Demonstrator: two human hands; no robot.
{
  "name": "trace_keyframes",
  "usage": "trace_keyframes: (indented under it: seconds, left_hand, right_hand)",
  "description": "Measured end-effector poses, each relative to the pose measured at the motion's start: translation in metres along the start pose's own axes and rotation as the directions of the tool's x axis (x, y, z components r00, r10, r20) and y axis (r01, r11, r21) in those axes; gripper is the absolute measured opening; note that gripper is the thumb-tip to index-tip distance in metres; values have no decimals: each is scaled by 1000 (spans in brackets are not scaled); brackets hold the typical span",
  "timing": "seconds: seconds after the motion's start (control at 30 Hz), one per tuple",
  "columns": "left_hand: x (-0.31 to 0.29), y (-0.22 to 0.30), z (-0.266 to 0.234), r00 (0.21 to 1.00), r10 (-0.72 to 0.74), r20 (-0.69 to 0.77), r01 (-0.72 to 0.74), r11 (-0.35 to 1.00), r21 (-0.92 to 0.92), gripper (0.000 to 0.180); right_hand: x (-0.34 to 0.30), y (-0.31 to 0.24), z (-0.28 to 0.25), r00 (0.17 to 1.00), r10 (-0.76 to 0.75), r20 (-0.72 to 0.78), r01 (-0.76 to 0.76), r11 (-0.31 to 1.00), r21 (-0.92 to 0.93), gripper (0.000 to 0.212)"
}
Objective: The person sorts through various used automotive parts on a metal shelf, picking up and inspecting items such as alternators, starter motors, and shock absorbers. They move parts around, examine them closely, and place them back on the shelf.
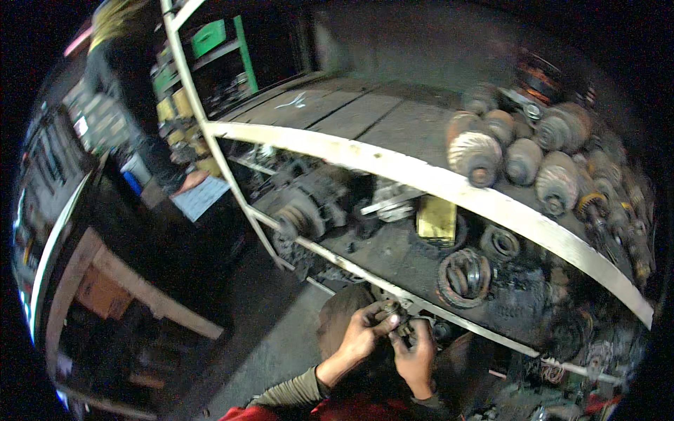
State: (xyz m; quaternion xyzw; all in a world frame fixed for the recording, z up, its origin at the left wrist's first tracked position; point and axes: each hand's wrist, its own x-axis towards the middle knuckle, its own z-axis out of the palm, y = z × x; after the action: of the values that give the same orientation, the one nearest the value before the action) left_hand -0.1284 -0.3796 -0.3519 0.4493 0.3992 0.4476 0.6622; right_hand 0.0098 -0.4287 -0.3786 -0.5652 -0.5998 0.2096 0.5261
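Observation:
Close together before the lower shelf edge, my left hand and my right hand are both closed around a small dark metal part. Fingers cover much of that part, so its exact kind does not show. The thumb and fingers of the left hand pinch it from the left, while the right hand's fingertips meet it from the right. Just beyond them runs the light metal rail of the lower shelf. A round coil-wound ring lies on that shelf, past my right hand.
Several worn motor armatures are heaped at the right of the upper shelf, behind its pale front rail. Below stand a dirty alternator-like unit and a yellow box. At far left, a person stands near a wooden frame.

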Motion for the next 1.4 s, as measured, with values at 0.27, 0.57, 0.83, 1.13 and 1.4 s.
trace_keyframes:
  seconds: [0.27,0.57,0.83,1.13,1.4]
  left_hand:
    - [-18,7,-10,962,-92,257,151,964,-218,38]
    - [-4,-5,1,998,58,19,-58,997,40,43]
    - [-15,14,3,982,-71,178,105,977,-188,47]
    - [-8,2,8,990,75,116,-76,997,2,45]
    - [-14,-2,18,984,90,154,-54,973,-223,48]
  right_hand:
    - [-7,13,-10,575,-19,818,-798,-234,556,59]
    - [-7,7,2,986,-146,-76,122,957,-264,31]
    - [-17,9,2,710,90,698,-658,-270,703,60]
    - [-13,-3,-14,993,-107,-40,105,993,-50,31]
    - [-20,2,-26,687,117,717,-690,-203,695,58]
